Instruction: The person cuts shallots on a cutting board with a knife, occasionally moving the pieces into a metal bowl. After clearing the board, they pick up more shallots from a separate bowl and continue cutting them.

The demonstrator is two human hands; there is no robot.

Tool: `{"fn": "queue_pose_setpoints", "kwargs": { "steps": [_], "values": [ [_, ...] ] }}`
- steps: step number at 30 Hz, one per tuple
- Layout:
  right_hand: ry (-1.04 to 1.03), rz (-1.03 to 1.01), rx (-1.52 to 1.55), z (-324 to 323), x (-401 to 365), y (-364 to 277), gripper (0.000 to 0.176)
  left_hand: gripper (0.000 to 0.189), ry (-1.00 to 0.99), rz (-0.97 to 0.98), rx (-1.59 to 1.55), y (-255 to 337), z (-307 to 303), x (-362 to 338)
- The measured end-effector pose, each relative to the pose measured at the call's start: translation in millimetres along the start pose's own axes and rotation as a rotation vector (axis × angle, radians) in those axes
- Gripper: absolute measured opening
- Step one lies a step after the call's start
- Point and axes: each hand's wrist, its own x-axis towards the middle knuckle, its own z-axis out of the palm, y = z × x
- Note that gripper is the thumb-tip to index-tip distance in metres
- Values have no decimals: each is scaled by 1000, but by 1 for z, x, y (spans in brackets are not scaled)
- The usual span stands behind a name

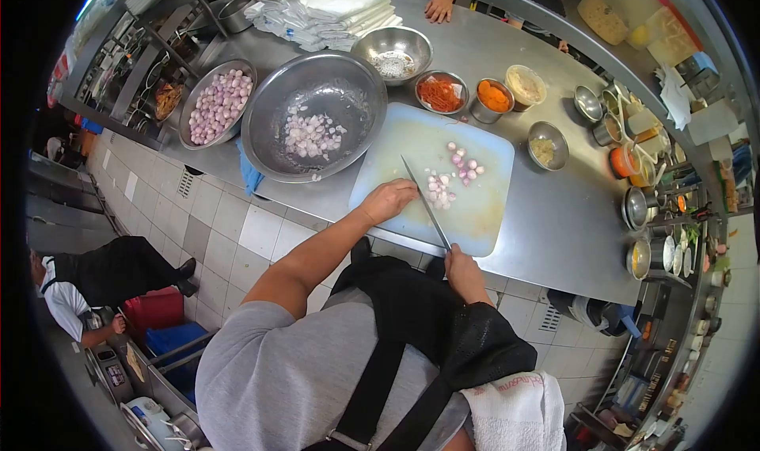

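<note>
A long kitchen knife (428,207) points away from me over the white cutting board (487,225). My right hand (465,274) is wrapped round its handle at the board's near edge. Left of the blade, my left hand (391,200) rests on the board with fingers curled together; what they hold, if anything, is hidden. Cut shallots (440,191) lie in a small heap just right of the blade. Beyond them sit several whole peeled shallots (465,166). A large steel bowl (265,146) with cut shallots in it stands left of the board.
Another bowl (188,126) at far left is full of whole shallots. Behind the board are a steel bowl (423,51), shredded orange food (440,93) and an orange-filled container (492,96). White cloths (332,7) are stacked at the back. Another person's hand (439,7) touches the counter; a person (103,285) is at left.
</note>
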Motion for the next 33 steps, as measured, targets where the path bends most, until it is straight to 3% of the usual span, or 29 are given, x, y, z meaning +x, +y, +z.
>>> {"fn": "queue_pose_setpoints", "kwargs": {
  "steps": [7,11,13,16,20,23,25,29,33],
  "values": [
    [-37,16,-78,-37,-18,-14,26,13,45,-2,-39,-1,2,-4],
    [-65,64,-86,-21,-18,-4,26,14,56,18,-48,-6,5,-4],
    [17,-34,-25,-12,-6,-1,24,16,57,24,-21,-5,6,-4],
    [-25,28,-91,-35,-16,-14,23,17,64,14,-35,-3,3,-3],
    [-59,67,-58,-20,-15,-4,23,17,52,14,-44,-3,4,-4],
    [-4,-8,-38,-24,-8,-5,24,16,58,20,1,-5,5,-2],
    [-45,63,-57,-42,-20,-16,24,15,61,12,-33,-1,2,-2],
    [-31,17,-50,-16,-15,4,24,14,54,3,-11,1,4,-4],
    [-40,27,-53,-36,-20,-11,25,14,64,8,-18,-2,3,-3]
  ]
}}
